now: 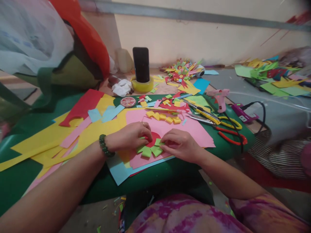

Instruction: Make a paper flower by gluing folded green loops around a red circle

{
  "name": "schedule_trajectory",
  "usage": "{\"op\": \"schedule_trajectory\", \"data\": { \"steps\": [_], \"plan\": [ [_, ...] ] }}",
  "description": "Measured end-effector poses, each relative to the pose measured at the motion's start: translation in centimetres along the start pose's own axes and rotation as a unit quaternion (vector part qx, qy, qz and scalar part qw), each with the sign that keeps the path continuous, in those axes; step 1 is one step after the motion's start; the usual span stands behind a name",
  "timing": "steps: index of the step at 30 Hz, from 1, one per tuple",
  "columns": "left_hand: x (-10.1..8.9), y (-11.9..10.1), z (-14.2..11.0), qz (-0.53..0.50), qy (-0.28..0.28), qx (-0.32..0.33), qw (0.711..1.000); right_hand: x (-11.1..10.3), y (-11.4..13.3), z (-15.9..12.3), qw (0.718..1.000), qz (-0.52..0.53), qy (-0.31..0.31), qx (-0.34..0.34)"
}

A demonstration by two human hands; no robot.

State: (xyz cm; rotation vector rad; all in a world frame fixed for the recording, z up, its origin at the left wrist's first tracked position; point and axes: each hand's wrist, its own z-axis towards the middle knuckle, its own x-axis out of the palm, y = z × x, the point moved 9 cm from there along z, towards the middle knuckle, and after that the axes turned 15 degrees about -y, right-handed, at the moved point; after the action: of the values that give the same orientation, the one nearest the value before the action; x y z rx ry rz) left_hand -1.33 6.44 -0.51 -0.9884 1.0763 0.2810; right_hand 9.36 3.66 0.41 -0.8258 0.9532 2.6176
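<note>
A red paper circle (153, 138) lies on a pink sheet (194, 131), with several folded light-green paper pieces (146, 151) set along its near edge. My left hand (134, 135) is closed at the circle's left side, its fingertips pressed on the circle and a green piece there. From the right, my right hand (181, 144) pinches a green paper piece (158, 142) at the circle's right edge. Its fingertips are partly hidden behind the hand. Just beyond the circle lies a row of folded yellow-orange paper pieces (163, 117).
Scissors with yellow handles (230, 123), scissors with red-orange handles (232, 137) and a pink glue gun (220, 98) lie to the right. A phone (141, 64) stands upright on a yellow tape roll (143, 85). Yellow paper sheets (97, 139) spread leftward over the green surface (165, 176).
</note>
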Motion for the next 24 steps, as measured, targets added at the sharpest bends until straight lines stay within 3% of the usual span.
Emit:
{"op": "schedule_trajectory", "data": {
  "steps": [24],
  "plan": [
    [0.22, 0.08, -0.13, 0.035, -0.009, 0.001, 0.999, 0.53, 0.67, -0.12, 0.996, -0.067, -0.007, -0.057]
  ]
}}
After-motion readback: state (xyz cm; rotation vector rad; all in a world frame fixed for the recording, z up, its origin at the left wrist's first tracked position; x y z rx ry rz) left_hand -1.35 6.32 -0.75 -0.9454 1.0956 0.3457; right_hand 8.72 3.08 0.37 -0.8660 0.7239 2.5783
